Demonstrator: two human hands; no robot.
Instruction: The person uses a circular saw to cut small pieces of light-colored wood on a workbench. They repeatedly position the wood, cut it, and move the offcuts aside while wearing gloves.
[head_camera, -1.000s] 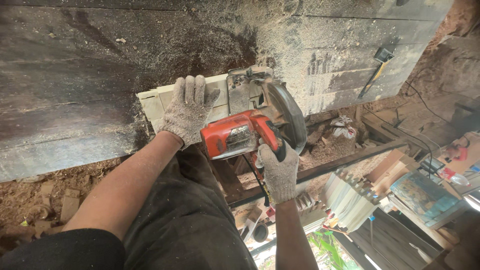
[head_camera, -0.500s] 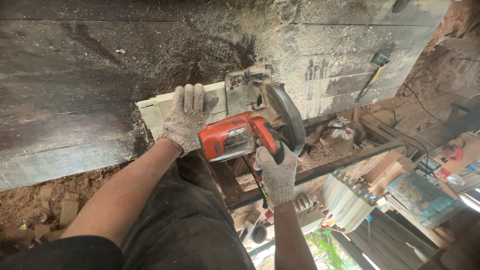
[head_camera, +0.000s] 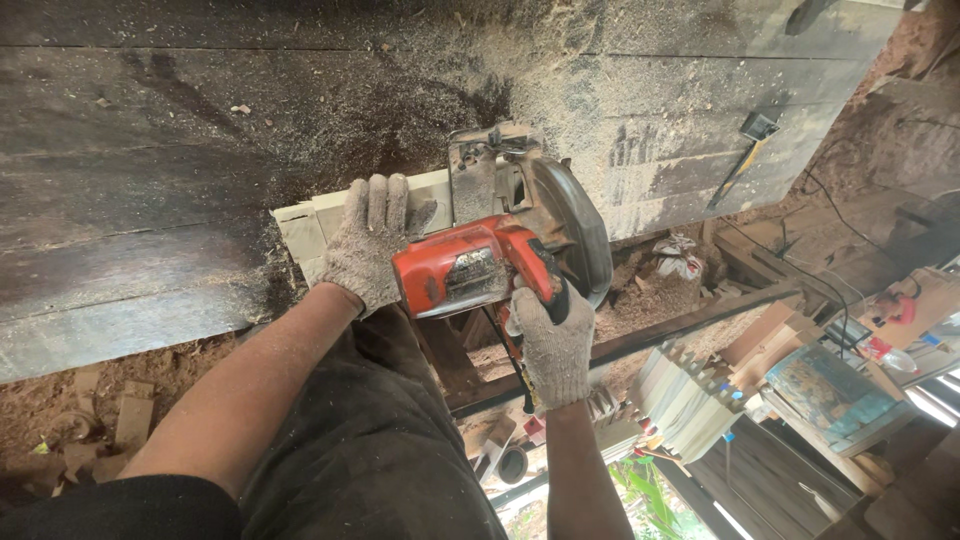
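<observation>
I see the saw (head_camera: 500, 235) sitting near the centre of the head view, at the near edge of the dark, sawdust-strewn counter (head_camera: 150, 150), its red body toward me and its round grey guard off at about 3 o'clock. My right hand (head_camera: 552, 345), gloved, has its fingers clenched around the rear handle at roughly 5 o'clock from the saw's middle. My left hand (head_camera: 370, 245), also gloved, lies with fingers spread and flat on the pale board (head_camera: 300, 230) that runs out from under the saw toward 9 o'clock; it presses rather than grasps, touching the board just beside the red housing. I judge the saw to be heavy and rigid, with its weight in the motor and guard, so the handle is the right place to hold it, well away from the blade side. The board looks light, stiff and thin, and with the dust about it may slide, so a flat palm close to the cut seems the sensible hold. A hammer (head_camera: 745, 150) lies well apart at 2 o'clock, and stacked wood pieces (head_camera: 690, 400) sit below at 4 o'clock.
</observation>
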